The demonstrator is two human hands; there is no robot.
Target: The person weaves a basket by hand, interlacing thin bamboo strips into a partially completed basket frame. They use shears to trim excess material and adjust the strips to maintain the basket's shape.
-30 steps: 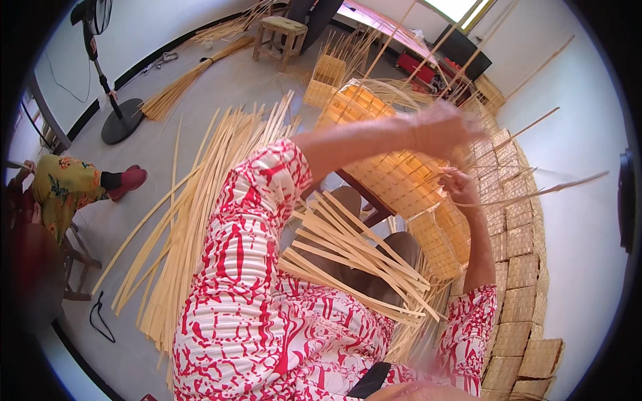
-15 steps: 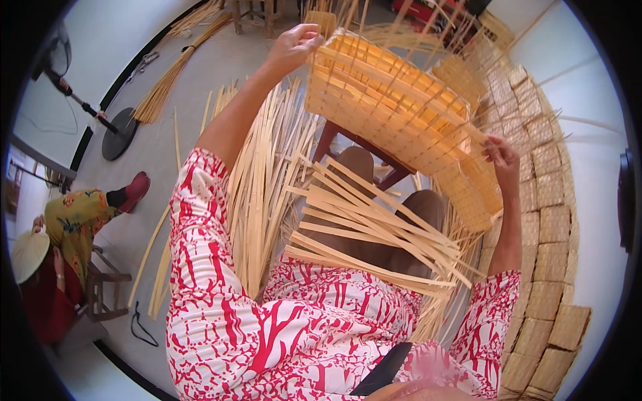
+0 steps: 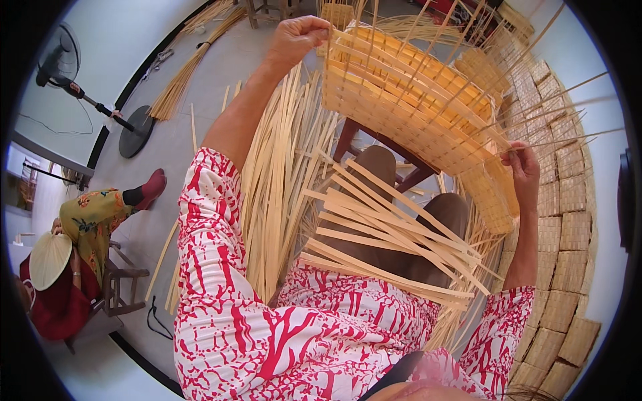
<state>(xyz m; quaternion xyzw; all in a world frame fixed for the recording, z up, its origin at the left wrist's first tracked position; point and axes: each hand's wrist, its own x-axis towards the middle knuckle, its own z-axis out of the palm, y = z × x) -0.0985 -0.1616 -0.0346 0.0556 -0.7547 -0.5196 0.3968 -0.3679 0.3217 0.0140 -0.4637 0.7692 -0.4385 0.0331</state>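
A half-woven bamboo basket [image 3: 394, 100], pale yellow with thin upright stakes above its woven wall, rests on a dark reddish-brown stool [image 3: 404, 175] in front of my knees. Along the wall's upper edge, among the stakes, runs a flat bamboo strip [image 3: 428, 89]. My left hand [image 3: 299, 41] pinches the strip's left end at the basket's far-left corner. At the right corner, my right hand [image 3: 523, 165] has its fingers closed around the strip's other end. Several loose flat strips [image 3: 394, 230] lie across my lap.
Long bamboo strips [image 3: 277, 180] cover the floor to my left, with a bundle of thin sticks [image 3: 194, 67] farther off. Stacked woven baskets [image 3: 562, 267] line the right wall. A seated person holds a pale hand fan [image 3: 51, 261] at left, near a standing electric fan [image 3: 137, 131].
The whole view has shifted, so basket and surroundings appear farther right. Both hands keep their hold at the basket's two corners.
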